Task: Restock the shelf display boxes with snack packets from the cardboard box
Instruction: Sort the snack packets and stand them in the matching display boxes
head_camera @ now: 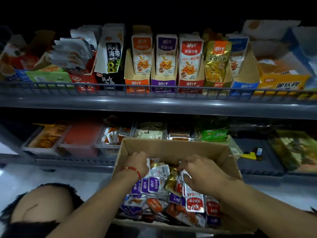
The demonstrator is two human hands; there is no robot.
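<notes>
An open cardboard box (171, 146) sits below me, full of small snack packets (154, 194) in purple, red, orange and gold. Both hands are inside it. My left hand (137, 163), with a red string at the wrist, closes its fingers on packets at the far side of the pile. My right hand (204, 176) pinches red-and-white packets near the middle. On the upper shelf stand the display boxes: orange (136, 83), purple (163, 85), red (191, 85), gold (217, 84) and blue (244, 85), each holding upright packets.
A grey wire rail (154, 93) fronts the upper shelf. Seaweed snack boxes (109, 79) and other packs stand left; a yellow box (283, 83) stands right. The lower shelf holds clear tubs (78, 141) and green packets (214, 134). My knee (42, 203) is at the lower left.
</notes>
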